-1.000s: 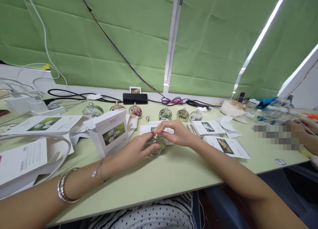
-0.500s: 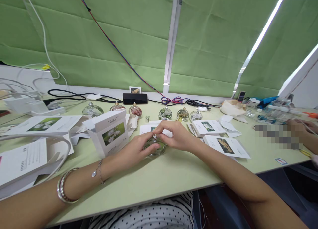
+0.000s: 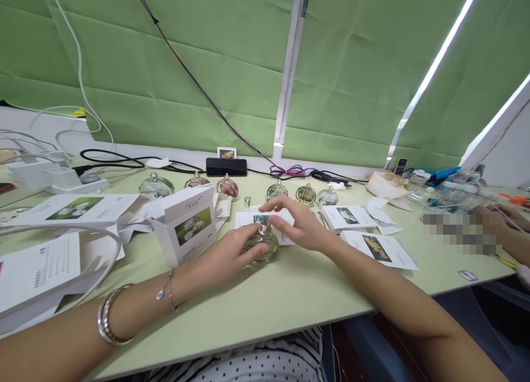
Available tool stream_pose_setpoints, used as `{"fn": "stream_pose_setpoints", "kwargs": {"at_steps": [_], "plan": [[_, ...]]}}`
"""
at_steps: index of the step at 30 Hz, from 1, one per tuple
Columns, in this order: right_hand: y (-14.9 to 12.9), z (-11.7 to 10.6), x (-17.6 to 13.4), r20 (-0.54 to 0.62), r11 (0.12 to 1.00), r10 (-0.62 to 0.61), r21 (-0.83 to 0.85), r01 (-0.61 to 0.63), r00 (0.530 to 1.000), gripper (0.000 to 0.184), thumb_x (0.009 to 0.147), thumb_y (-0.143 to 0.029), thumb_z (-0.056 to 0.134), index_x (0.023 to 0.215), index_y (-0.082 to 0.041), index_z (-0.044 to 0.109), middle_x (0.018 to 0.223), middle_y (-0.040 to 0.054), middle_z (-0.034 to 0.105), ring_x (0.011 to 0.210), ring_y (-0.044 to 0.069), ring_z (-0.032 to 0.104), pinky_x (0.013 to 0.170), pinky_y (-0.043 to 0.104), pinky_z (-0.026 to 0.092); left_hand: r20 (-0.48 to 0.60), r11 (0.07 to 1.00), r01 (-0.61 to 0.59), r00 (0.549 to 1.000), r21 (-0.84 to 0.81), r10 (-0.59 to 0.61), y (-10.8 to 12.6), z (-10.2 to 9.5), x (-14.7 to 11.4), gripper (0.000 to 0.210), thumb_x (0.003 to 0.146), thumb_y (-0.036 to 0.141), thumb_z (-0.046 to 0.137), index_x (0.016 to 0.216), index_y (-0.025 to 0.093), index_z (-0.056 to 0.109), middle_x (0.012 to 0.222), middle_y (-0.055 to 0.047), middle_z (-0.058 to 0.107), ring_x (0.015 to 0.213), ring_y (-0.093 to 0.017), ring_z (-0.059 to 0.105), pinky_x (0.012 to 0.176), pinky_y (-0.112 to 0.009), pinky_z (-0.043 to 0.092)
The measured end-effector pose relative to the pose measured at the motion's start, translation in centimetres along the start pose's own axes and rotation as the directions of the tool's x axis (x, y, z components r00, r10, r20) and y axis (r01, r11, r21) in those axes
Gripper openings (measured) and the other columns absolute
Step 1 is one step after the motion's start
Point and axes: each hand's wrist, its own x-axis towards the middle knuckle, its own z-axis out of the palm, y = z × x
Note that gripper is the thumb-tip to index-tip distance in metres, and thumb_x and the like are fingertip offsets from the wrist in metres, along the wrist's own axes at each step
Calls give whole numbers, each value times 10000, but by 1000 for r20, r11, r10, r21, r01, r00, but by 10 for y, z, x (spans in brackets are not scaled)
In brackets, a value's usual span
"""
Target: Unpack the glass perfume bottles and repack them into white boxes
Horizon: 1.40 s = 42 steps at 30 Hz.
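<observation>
L hand [image 3: 232, 249] gripped glass bottle [image 3: 272, 247]; R hand [image 3: 306, 230], half-spread, hung nr bottle's top; bracing it upright on table [image 3: 248, 310] was prob. best.

7 glass bottles [image 3: 271, 244], the wearer's 2 hands [image 3: 227, 250], 1 upright white box [image 3: 194, 227]

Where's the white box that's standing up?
In the head view, the white box is left of centre on the table, just beside the left hand that holds a glass bottle.
</observation>
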Motion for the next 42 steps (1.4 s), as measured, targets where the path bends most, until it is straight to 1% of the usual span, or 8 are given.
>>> {"fn": "stream_pose_setpoints", "kwargs": {"at_steps": [5, 10, 13, 17, 24, 29, 36, 42], "plan": [[2, -11, 58, 170, 943, 111, -328, -50, 979, 147, 889, -203, 453, 948, -177, 585, 986, 60, 661, 917, 183, 594, 787, 310, 450, -26, 1000, -8, 1000, -18, 7, -3, 2, -2, 299, 904, 478, 394, 906, 205, 516, 836, -26, 600, 732, -175, 541, 638, -288, 398], [38, 19, 118, 403, 753, 473, -646, -122, 783, 206, 813, -278, 601, 973, -157, 645, 1087, 155, 659, 995, 298, 611, 752, 364, 464, -36, 1000, -12, 999, 20, 13, -6, 3, -2, 309, 907, 490, 391, 909, 208, 518, 831, -26, 585, 731, -172, 523, 636, -289, 394], [60, 42, 128, 416, 729, 536, -667, -155, 734, 255, 740, -336, 692, 893, -132, 677, 1019, 181, 685, 922, 309, 643, 699, 347, 473, -35, 999, -16, 999, 42, 17, -7, 3, -2, 322, 911, 501, 382, 895, 207, 515, 830, -23, 585, 730, -171, 520, 633, -287, 390], [68, 47, 123, 356, 737, 502, -653, -175, 788, 164, 786, -243, 611, 897, -136, 664, 1001, 149, 694, 905, 260, 647, 687, 298, 459, -25, 999, -20, 999, 28, 21, -7, 3, -2, 324, 913, 502, 384, 931, 210, 523, 861, -27, 595, 752, -176, 524, 645, -289, 389], [18, -14, 86, 108, 919, 188, -369, -136, 976, 158, 846, -251, 507, 941, -166, 601, 867, 48, 687, 803, 158, 616, 712, 272, 440, -16, 1000, -14, 1000, 2, 14, -6, 2, -3, 323, 917, 503, 384, 953, 211, 515, 911, -33, 594, 804, -186, 530, 695, -301, 395], [-21, -22, 26, 96, 975, 104, -205, -83, 990, 178, 861, -280, 525, 1015, -192, 550, 890, 32, 662, 804, 144, 608, 719, 281, 458, -24, 999, -29, 999, -15, 29, -6, 2, -3, 291, 919, 469, 398, 910, 200, 510, 836, -17, 583, 726, -164, 514, 636, -279, 374], [-19, -6, 1, 158, 989, 12, -146, 12, 987, 125, 888, -234, 504, 979, -179, 568, 952, 45, 649, 868, 144, 594, 793, 303, 477, -4, 997, -40, 999, -60, 40, -6, 3, -2, 277, 919, 447, 404, 990, 207, 523, 843, -6, 594, 733, -158, 524, 645, -275, 392], [8, 5, -18, 302, 1000, -17, -10, 21, 953, 590, 829, -317, 619, 1344, -229, 345, 1265, 116, 528, 1025, 180, 563, 891, 352, 475, -22, 996, 2, 1000, -92, -4, -7, 4, -2, 406, 900, 444, 440, 1225, 206, 387, 982, -60, 613, 835, -197, 572, 689, -315, 441]]}}
